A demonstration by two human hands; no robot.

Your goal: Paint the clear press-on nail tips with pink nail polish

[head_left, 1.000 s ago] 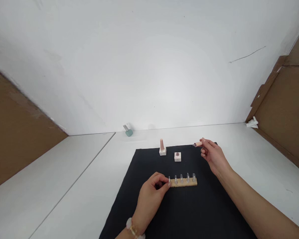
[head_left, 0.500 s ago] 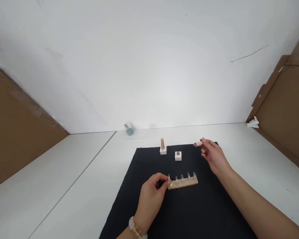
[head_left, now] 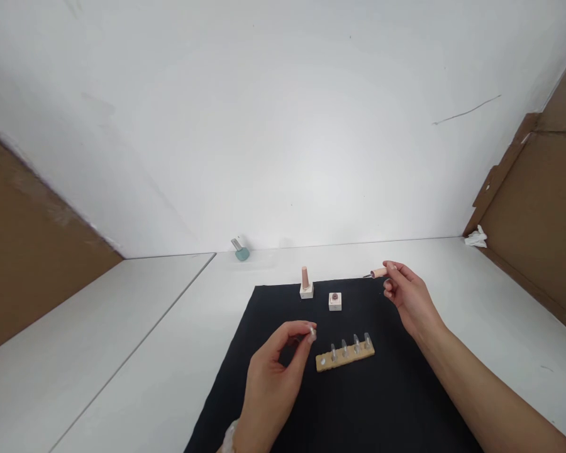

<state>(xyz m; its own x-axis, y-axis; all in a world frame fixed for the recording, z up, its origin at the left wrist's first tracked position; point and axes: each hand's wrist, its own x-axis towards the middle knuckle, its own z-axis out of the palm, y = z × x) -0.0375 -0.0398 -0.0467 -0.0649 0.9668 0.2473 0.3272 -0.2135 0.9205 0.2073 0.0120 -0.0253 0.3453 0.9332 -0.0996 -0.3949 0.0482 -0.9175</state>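
Observation:
My left hand (head_left: 274, 372) pinches a small clear false nail (head_left: 313, 331) between thumb and fingertips, just above the left end of a tan display strip (head_left: 340, 362). Several clear false nails (head_left: 356, 343) stand upright along the strip; at its left end a white spot (head_left: 323, 361) shows. Off to the right, my right hand (head_left: 409, 303) is closed on a pink nail polish brush cap (head_left: 380, 272), its thin brush pointing left. The uncapped white polish bottle (head_left: 334, 304) stands behind the strip, its round neck showing.
Left of the uncapped bottle stands a capped polish bottle (head_left: 306, 287) with a pink cap. A black cloth (head_left: 358, 409) lies on the white table (head_left: 136, 352). A teal bottle (head_left: 241, 253) leans near the back wall. Crumpled white tissue (head_left: 476, 236) lies by the right cardboard panel (head_left: 542, 233).
The left false nail has come off the strip in my left hand, which has moved slightly left and up. My right hand holds the brush cap in nearly the same place.

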